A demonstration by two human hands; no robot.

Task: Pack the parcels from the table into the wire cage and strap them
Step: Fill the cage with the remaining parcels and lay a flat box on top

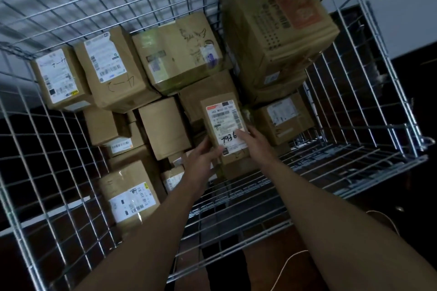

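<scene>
Both bare arms are stretched out nearly straight and converge near the frame's centre. The left forearm (151, 224) enters at 7 o'clock and points toward 1 o'clock. The right forearm (314, 198) enters at 5 o'clock and points toward 11 o'clock. The left hand (203, 158) grips the parcel (224, 123) at its 7 o'clock corner, thumb over the top face. The right hand (254, 143) holds the 5 o'clock corner, one digit laid flat on the label, the rest hidden behind the edge. The hands are near each other, not touching.
</scene>
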